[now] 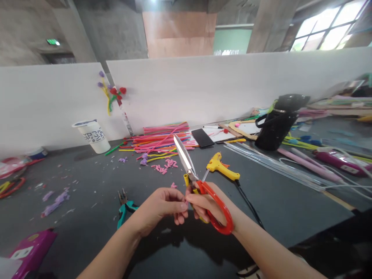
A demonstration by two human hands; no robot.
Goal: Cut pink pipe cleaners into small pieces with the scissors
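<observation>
Over the dark grey worktop [290, 217], the left hand [164, 205] has its grip pinching 1 small pink piece [186, 202] beside the right hand [207, 203], whose grip is curled around red-handled steel scissors [190, 173].

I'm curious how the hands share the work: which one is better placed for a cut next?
Probably the right hand: the scissors are in its grip, their blades pointing away from the body. The left hand holds no tool.
</observation>
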